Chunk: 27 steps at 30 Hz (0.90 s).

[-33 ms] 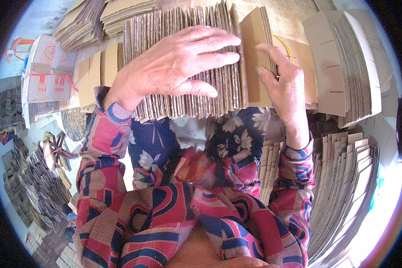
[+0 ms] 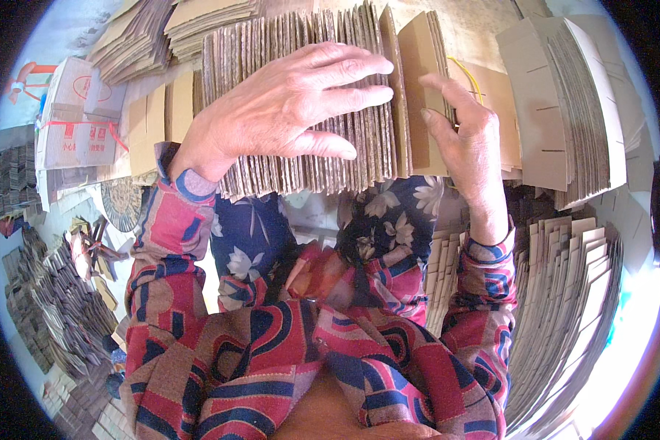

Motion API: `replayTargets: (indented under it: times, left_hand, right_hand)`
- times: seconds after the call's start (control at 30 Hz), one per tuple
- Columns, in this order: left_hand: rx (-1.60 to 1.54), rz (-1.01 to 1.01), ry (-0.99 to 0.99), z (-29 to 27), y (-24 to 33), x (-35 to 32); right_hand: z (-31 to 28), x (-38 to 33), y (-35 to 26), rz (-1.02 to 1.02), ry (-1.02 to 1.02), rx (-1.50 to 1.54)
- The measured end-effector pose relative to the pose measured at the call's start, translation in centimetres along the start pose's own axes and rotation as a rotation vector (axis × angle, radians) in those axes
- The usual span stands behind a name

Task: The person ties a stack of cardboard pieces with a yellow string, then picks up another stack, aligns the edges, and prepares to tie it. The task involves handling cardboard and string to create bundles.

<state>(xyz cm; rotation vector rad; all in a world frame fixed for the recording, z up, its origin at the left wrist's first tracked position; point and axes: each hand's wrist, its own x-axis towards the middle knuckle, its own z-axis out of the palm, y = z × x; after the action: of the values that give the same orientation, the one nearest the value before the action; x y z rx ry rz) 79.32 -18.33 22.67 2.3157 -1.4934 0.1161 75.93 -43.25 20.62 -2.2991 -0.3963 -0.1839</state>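
A row of brown cardboard sheets [image 2: 323, 165] stands on edge, packed tightly, in front of me. My left hand [image 2: 286, 103] lies across the top of the row with its fingers spread toward the right. At the row's right end a single cardboard sheet [image 2: 397, 66] leans slightly right, near my left fingertips. Past a narrow gap stands a small pack of cardboard sheets [image 2: 420, 51], its tan face toward the row. Over this pack is my right hand [image 2: 468, 132], index finger and thumb apart and pointing left. Its other fingers are hidden.
Flat cardboard stacks [image 2: 136, 40] lie at the far left, near a white carton [image 2: 81, 117] with red tape. A pack of slotted cardboard [image 2: 576, 110] stands to the right, past a yellow strap [image 2: 466, 77]. More cardboard sheets [image 2: 557, 293] fill the lower right.
The end sheet of the row has tipped a little to the right, away from its neighbours. Both hands have stayed almost in place.
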Motion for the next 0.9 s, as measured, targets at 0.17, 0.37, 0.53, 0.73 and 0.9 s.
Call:
replayTargets:
  times: [0.17,0.37,0.53,0.73,0.9]
  left_hand:
    - [0.034,-0.009,-0.002,0.1,-0.2,-0.4]
    - [0.029,-0.014,0.011,0.1,-0.2,-0.6]
    - [0.032,-0.002,0.005,0.2,-0.3,-0.5]
    - [0.056,-0.003,-0.002,0.2,-0.3,-0.6]
    - [0.064,-0.003,0.012,0.1,-0.3,-0.8]
  right_hand:
    - [0.1,-0.1,0.5,0.026,-0.019,0.088]
    - [-0.2,0.1,-0.8,0.072,-0.05,0.075]
    - [-0.1,0.0,-0.6,0.094,-0.078,0.06]
    - [-0.2,0.0,-0.3,0.108,-0.097,0.061]
    - [-0.2,-0.1,-0.4,0.125,-0.104,0.082]
